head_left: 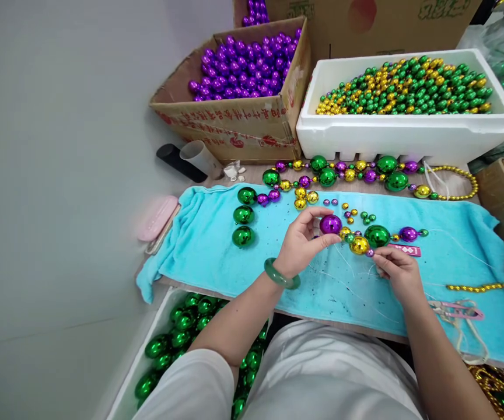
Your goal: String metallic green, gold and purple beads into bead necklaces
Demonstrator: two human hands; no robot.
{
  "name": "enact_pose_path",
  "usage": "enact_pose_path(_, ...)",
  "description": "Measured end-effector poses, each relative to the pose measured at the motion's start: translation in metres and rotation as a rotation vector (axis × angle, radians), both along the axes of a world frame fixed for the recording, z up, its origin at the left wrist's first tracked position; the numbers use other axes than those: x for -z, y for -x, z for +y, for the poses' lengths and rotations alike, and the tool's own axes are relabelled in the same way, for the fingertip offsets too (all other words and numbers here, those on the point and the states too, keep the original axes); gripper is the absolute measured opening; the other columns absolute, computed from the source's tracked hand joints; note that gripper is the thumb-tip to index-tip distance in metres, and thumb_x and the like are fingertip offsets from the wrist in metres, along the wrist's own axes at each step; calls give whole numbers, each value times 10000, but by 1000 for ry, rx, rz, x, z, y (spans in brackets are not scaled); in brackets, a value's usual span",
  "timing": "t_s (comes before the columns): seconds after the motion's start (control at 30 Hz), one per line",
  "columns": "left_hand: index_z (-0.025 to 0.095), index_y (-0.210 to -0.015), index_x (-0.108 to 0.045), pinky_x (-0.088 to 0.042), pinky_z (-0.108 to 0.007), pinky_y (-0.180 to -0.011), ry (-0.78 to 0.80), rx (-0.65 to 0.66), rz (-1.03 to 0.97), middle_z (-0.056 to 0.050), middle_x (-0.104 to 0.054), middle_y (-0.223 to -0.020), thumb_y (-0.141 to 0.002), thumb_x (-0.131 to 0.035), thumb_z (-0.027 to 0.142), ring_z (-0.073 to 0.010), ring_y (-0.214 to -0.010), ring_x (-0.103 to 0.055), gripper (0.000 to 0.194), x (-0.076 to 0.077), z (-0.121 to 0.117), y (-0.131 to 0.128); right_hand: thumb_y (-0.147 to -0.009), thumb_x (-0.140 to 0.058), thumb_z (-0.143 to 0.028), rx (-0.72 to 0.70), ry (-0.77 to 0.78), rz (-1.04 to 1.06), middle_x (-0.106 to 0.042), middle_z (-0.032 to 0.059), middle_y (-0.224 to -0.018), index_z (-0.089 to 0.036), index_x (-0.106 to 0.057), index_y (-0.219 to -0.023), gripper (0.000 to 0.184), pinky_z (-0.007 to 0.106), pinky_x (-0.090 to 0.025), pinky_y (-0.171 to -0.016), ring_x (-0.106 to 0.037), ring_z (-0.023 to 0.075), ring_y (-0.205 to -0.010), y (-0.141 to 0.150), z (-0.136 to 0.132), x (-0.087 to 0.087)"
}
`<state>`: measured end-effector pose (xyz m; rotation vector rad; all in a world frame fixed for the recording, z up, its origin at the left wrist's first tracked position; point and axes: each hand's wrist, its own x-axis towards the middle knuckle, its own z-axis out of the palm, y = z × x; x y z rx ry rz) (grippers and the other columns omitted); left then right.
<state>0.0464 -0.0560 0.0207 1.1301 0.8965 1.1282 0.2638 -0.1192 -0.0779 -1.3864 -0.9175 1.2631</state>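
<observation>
My left hand (301,239) is closed around a large shiny purple bead (331,224), thumb below and fingers above. My right hand (395,267) pinches a small purple bead (370,252) beside a gold bead (359,245). These join a strand with a large green bead (377,235) and another purple bead (408,234). Thin clear thread trails over the turquoise towel (217,262) under my hands. Loose small green beads (368,218), gold beads (305,198) and large green beads (244,214) lie around the strand.
A finished-looking bead garland (350,170) lies along the back. Behind stand a cardboard box (230,125) of purple beads and a white foam box (405,135) of mixed beads. Pink-handled snips (459,310) and a gold bead string (478,287) lie right; a green-bead bin (142,356) sits lower left.
</observation>
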Motion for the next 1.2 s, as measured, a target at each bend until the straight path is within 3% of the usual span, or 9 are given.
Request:
enact_pose_path(0.23,218,-1024,-648,-501,-269,-777,123,80,-76,-19,-637,-934,-668,-806,238,-129,-835,-592,390,3,-1,4,-667,-741,-348,-11,-58,-35,-521,-32,-494,-180,-685,-711,182,224,-354,-400,-441,90,-427,-2,1,-11)
enact_pose_path(0.37,226,-1010,-642,-499,-263,-813,21,-7,-40,-8,-633,-956,-639,-822,195,-123,-866,-591,413,4,-3,1,-684,-732,-355,18,-48,-48,-498,-38,-489,-174,-684,-715,190,221,-343,-406,-423,83,-427,3,-2,-12)
enact_pose_path(0.5,222,-1000,-646,-497,-259,-825,-4,-6,-29,-16,-633,-994,-622,-831,185,-129,-897,-593,422,3,-3,1,-685,-739,-333,33,-65,-60,-505,-39,-504,-174,-688,-727,172,222,-345,-427,-422,80,-444,1,-3,-10)
enact_pose_path(0.7,209,-1003,-626,-500,-273,-767,164,64,-63,-10,-640,-900,-645,-812,225,-127,-805,-598,403,8,-6,-1,-692,-726,-352,-42,-25,7,-477,-52,-475,-179,-664,-729,188,218,-324,-404,-406,79,-419,6,-4,-8)
enact_pose_path(0.87,203,-998,-630,-498,-250,-730,164,-15,8,-4,-637,-910,-641,-803,203,-109,-775,-585,397,12,-7,-10,-672,-728,-411,-2,51,38,-493,-46,-504,-174,-622,-717,264,202,-334,-390,-430,77,-429,19,-3,-14)
enact_pose_path(1.0,202,-1037,-630,-502,-252,-676,222,-48,25,-15,-629,-940,-694,-760,262,-112,-755,-583,372,12,1,-12,-663,-730,-440,-51,124,108,-573,-12,-583,-170,-625,-770,308,207,-356,-390,-510,106,-475,16,-1,-17)
enact_pose_path(1.07,207,-1074,-630,-502,-261,-702,197,67,72,-28,-636,-971,-693,-762,258,-117,-772,-588,406,10,6,-8,-656,-736,-435,-48,121,96,-567,-13,-578,-165,-635,-750,304,209,-345,-397,-490,98,-468,11,0,-16)
enact_pose_path(1.2,266,-1234,-595,-503,-293,-714,-12,593,343,-87,-595,-1210,-596,-821,199,-179,-878,-597,680,9,27,4,-655,-749,-385,3,86,96,-521,-30,-594,-165,-657,-708,245,214,-327,-428,-411,67,-465,1,-3,-11)
